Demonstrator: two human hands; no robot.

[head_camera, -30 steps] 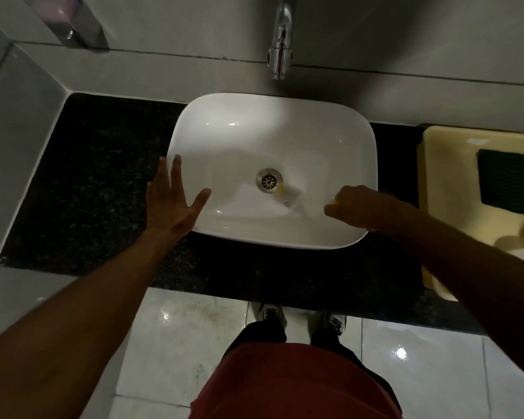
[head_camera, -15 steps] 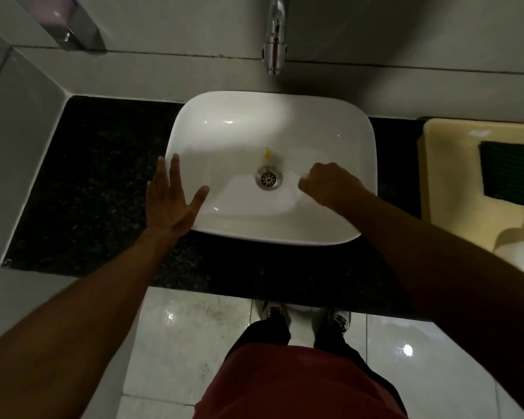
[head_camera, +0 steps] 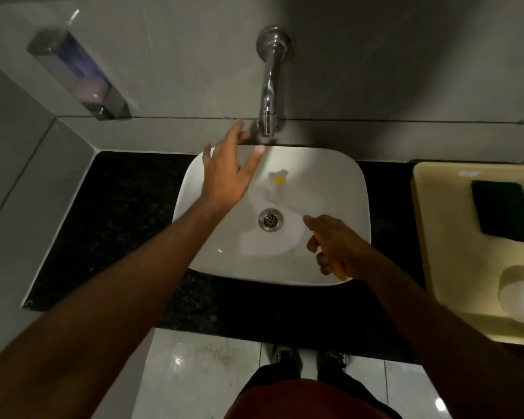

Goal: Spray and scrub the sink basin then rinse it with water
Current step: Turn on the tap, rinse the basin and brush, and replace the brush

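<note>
Head view, looking down: a dark speckled bench (head_camera: 127, 207) runs under a grey tiled wall, and the white sink basin (head_camera: 330, 189) sits on it at the middle of its back edge, touching the wall. A pale yellow tray (head_camera: 436, 237) lies at the bench's right end, carrying a dark green scrub pad (head_camera: 501, 211) near its back and a blurred white object at its front that I cannot identify. A chrome tap (head_camera: 268, 86) comes out of the wall and ends over the basin's back rim; a soap dispenser (head_camera: 79, 75) is fixed to the wall above the bench's back left corner. The left hand (head_camera: 229, 173) is raised over the basin's back left part, grip apart with fingers spread, fingertips just beside the tap's spout. The right hand (head_camera: 335, 246) is over the basin's front right part, grip clamped on the orange handle of a brush (head_camera: 277, 184), whose blurred head lies inside the basin, behind the drain (head_camera: 270, 219).
</note>
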